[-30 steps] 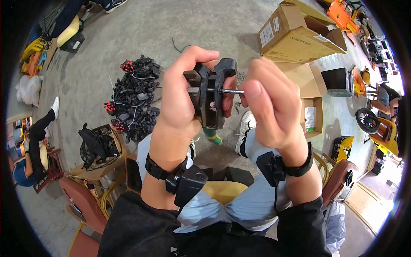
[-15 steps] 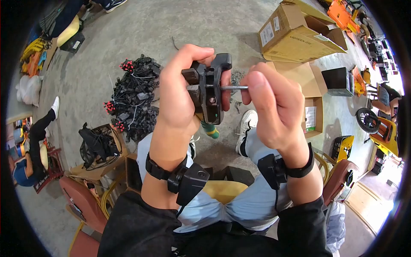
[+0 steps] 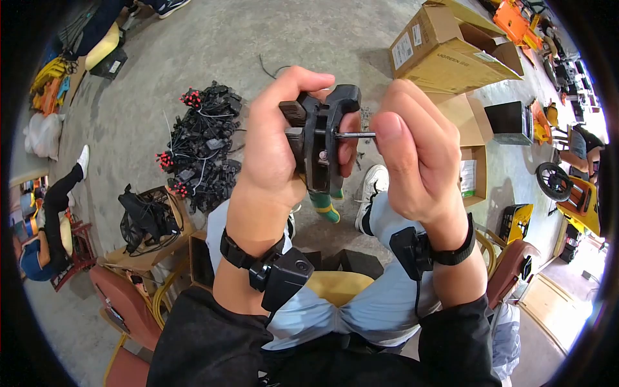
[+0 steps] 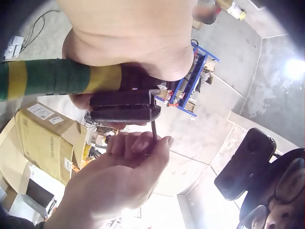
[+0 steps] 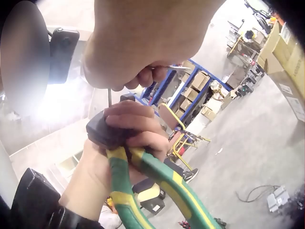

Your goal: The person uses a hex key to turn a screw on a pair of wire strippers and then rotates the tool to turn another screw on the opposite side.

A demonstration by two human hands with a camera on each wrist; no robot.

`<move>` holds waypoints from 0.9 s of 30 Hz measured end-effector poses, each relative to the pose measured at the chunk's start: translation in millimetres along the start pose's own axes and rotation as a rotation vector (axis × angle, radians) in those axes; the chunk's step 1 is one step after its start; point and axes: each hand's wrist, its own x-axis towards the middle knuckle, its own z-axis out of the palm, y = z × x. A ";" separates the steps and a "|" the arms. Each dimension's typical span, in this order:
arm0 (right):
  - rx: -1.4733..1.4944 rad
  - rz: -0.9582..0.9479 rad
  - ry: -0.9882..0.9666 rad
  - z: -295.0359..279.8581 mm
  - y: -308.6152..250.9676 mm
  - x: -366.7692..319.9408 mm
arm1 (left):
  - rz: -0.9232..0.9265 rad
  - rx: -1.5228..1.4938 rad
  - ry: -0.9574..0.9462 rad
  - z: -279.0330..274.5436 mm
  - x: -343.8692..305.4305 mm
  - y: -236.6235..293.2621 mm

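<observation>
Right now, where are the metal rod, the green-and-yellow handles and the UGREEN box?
Metal rod [image 3: 356, 135]: head view, its bare shaft.
Green-and-yellow handles [image 5: 120, 177]: right wrist view, green section of one.
UGREEN box [image 3: 445, 69]: head view, printed side.

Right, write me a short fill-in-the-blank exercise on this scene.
The left hand grips a tool whose handles are yellow and ____.
The right hand holds a thin rod made of ____.
The black pile on the floor has small clusters coloured ____.
Missing words: green; metal; red.
</observation>
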 end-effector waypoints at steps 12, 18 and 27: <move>-0.168 -0.191 0.007 0.2 5.0 1.4 | -0.006 -0.029 -0.020 -0.4 0.0 -0.5; -0.352 -0.309 -0.011 -0.9 6.4 0.9 | 0.061 -0.006 -0.084 -5.2 4.5 -2.0; -0.033 -0.096 -0.064 2.7 1.9 0.4 | 0.153 0.070 -0.009 -5.7 1.7 -1.9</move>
